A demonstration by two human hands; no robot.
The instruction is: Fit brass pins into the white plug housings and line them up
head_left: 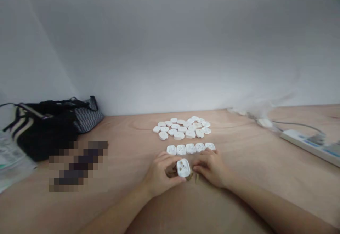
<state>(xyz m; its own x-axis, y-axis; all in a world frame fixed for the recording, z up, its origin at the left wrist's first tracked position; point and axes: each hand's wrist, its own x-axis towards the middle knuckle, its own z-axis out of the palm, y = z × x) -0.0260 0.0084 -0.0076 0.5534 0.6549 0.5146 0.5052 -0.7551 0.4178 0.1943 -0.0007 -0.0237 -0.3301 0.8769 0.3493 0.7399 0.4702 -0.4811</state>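
Observation:
My left hand [160, 173] is closed around a small white plug-shaped plastic part [183, 168] held just above the wooden table [127, 198]. My right hand [211, 166] rests beside it with fingers curled, its fingertips near the part and some small brownish metal pieces [197, 178] on the table. Just beyond my hands lies a row of several white parts [190, 148]. Farther back a loose pile of the same white parts [182, 127] is spread on the table.
A black and striped bag [50, 124] sits at the back left, with a clear plastic packet [10, 159] at the left edge. A white power strip [310, 143] with cable lies at the right. A grey wall stands behind.

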